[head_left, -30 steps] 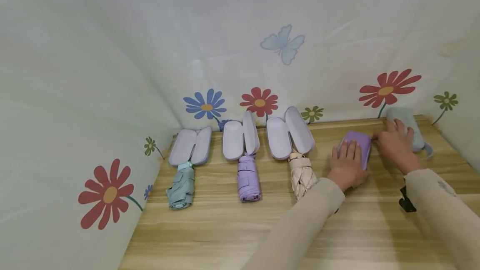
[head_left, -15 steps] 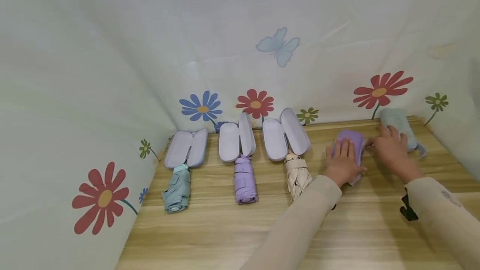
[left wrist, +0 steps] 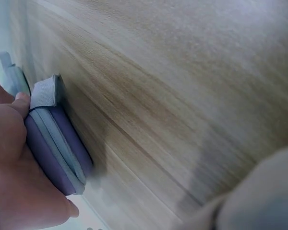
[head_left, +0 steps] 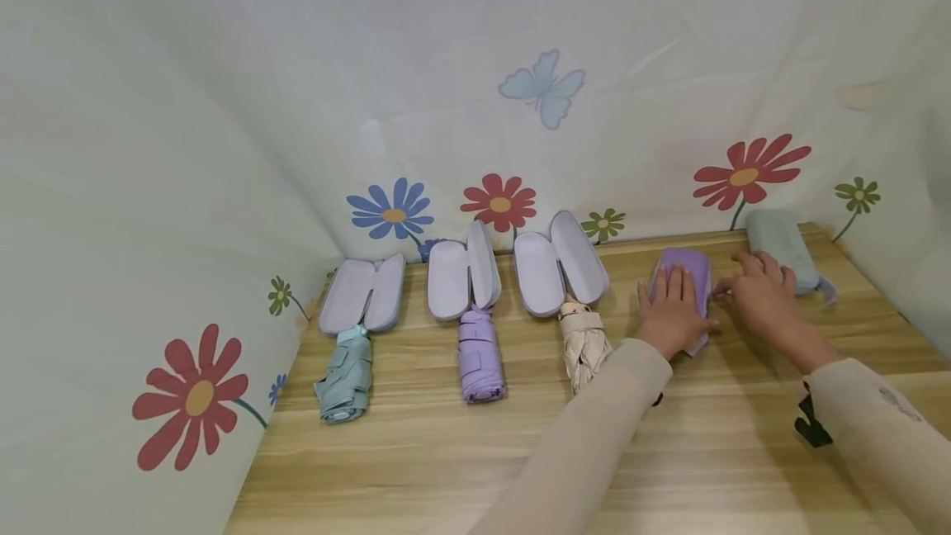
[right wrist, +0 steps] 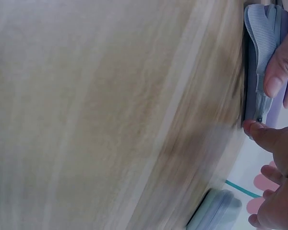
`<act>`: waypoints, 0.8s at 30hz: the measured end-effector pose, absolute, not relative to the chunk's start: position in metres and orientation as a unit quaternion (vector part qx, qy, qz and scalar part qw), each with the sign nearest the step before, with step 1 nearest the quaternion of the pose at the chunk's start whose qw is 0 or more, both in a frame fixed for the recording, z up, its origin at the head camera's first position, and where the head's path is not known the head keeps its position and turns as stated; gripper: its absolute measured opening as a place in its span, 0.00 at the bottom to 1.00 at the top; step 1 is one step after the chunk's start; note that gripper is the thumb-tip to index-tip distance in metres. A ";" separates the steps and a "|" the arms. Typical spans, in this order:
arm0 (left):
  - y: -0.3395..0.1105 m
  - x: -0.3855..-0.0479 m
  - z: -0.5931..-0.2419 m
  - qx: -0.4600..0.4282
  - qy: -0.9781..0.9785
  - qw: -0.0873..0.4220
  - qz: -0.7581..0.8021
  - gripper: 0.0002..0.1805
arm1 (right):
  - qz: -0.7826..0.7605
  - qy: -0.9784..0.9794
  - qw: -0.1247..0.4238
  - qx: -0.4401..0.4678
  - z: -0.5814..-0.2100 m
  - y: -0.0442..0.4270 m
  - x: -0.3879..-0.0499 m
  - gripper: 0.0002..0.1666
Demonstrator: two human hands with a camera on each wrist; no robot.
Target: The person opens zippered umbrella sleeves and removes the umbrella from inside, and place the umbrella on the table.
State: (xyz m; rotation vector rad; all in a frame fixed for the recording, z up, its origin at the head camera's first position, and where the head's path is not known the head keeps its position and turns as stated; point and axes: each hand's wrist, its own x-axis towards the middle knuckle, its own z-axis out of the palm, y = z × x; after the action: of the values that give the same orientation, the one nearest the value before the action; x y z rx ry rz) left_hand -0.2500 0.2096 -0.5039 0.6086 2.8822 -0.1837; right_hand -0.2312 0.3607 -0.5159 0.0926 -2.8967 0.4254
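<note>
A purple zip case (head_left: 694,267) lies closed on the table, a grey zip running round its side and a grey strap (left wrist: 44,93) at its near end. My left hand (head_left: 672,314) rests on top of it, fingers fairly straight, the thumb against its side. At the case's right side, my right hand (head_left: 765,295) pinches the zipper pull (right wrist: 260,119) between thumb and forefinger, its other fingers spread. The pull is mostly covered by the fingertips. Just beyond the right hand lies a closed pale green case (head_left: 780,239).
Left of the hands stand three open cases with pale linings: left (head_left: 349,291), middle (head_left: 449,279), right (head_left: 538,271). Before them lie folded umbrellas: teal (head_left: 346,378), purple (head_left: 480,357) and beige (head_left: 583,345), the last partly behind the left sleeve. A flowered curtain (head_left: 416,130) borders the table.
My right hand has slid along the purple case's side toward me, its fingertips still at the zip. My left hand stays on the case. The whole head view has shifted slightly.
</note>
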 end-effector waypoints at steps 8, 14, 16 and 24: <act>0.212 -0.253 -0.503 0.204 0.972 0.101 -0.050 0.50 | 0.143 -0.983 0.104 0.057 -0.516 0.359 -0.223 0.04; 0.215 -0.264 -0.516 0.190 0.976 0.094 -0.055 0.49 | 0.154 -0.976 0.131 0.077 -0.519 0.349 -0.221 0.04; 0.217 -0.263 -0.520 0.187 0.975 0.100 -0.060 0.49 | 0.157 -0.974 0.139 0.081 -0.521 0.348 -0.218 0.04; 0.216 -0.255 -0.514 0.188 0.975 0.100 -0.064 0.48 | 0.162 -0.969 0.164 0.093 -0.526 0.351 -0.212 0.04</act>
State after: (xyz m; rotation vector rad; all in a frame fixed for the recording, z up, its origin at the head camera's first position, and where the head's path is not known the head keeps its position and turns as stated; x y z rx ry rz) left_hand -0.2550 0.2164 -0.5137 0.5547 2.8825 -0.1889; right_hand -0.2124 0.3515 -0.5263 0.2654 -2.7606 0.4607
